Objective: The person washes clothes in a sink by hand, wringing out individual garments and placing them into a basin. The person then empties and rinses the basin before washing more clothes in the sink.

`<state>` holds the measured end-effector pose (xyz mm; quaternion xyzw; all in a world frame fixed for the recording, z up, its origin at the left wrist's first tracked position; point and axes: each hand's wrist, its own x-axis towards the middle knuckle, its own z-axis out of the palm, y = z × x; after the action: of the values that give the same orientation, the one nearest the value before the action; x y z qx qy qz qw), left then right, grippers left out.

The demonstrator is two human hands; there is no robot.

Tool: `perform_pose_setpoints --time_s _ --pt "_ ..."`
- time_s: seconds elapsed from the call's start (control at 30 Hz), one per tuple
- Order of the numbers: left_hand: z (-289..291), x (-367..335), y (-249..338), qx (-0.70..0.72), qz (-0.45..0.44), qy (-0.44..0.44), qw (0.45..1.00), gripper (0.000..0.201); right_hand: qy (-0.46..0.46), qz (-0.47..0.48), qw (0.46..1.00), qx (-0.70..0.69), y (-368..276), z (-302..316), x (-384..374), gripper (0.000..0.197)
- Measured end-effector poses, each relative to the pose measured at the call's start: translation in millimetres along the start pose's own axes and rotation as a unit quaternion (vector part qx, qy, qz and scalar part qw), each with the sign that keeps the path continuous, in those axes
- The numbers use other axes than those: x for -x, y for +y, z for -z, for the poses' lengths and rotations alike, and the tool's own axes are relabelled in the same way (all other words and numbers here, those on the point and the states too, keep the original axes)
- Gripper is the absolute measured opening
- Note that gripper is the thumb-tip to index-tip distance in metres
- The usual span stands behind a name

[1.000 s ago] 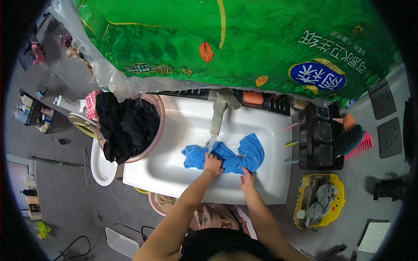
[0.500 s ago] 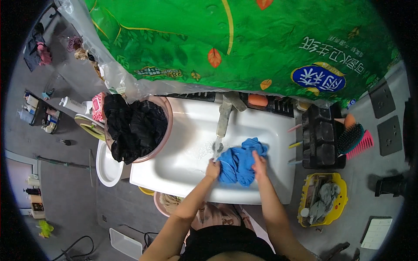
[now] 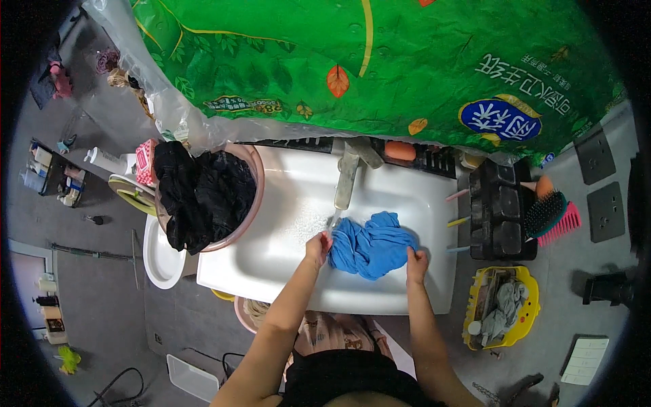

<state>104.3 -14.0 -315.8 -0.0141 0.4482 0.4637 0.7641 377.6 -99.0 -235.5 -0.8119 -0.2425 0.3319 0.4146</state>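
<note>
A bunched blue cloth (image 3: 371,245) lies in a white sink (image 3: 285,230) just below the metal tap (image 3: 347,178), from which water runs. My left hand (image 3: 317,247) grips the cloth's left end. My right hand (image 3: 416,263) grips its right end. Both forearms reach in from the lower edge of the picture.
A pink basin (image 3: 252,182) heaped with black clothes (image 3: 198,197) sits on the sink's left side, a white bowl (image 3: 160,256) below it. A black rack (image 3: 500,210) with brushes and a yellow basket (image 3: 503,306) stand right. A green printed plastic sheet (image 3: 380,61) hangs behind.
The cloth was spread wider a second ago; both hands have gathered it into a tighter bunch under the tap. The view has shifted slightly.
</note>
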Motion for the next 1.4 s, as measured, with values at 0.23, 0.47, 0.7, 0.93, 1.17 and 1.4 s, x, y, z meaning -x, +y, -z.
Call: perform_pose_setpoints --time_s 0.23,0.47,0.7,0.93,1.17,1.4 --pt "12.4 42.0 18.8 0.013 0.028 0.001 1.0 0.019 -0.152 0.343 0.91 0.175 -36.3 -76.4 61.1 0.036" --pt "39.8 122.9 48.1 -0.087 0.002 0.039 0.995 0.021 -0.182 0.161 0.807 0.538 -47.8 -154.4 92.9 0.058" --pt "55.6 144.5 59.2 -0.091 -0.001 0.034 0.995 0.02 -0.197 0.281 0.704 0.622 -11.8 -115.9 80.7 0.04" --pt "54.0 161.2 58.7 -0.133 -0.019 0.027 0.991 0.02 -0.112 0.4 0.712 0.566 -24.9 -141.5 107.5 0.04" --pt "79.6 179.7 25.4 -0.092 -0.248 0.113 0.958 0.018 -0.272 0.191 0.94 0.081 -0.4 -191.2 92.4 0.046" --pt "154.1 239.5 -21.3 0.008 -0.353 0.223 0.908 0.015 -0.343 0.429 0.835 0.044 -18.5 -194.7 217.2 0.033"
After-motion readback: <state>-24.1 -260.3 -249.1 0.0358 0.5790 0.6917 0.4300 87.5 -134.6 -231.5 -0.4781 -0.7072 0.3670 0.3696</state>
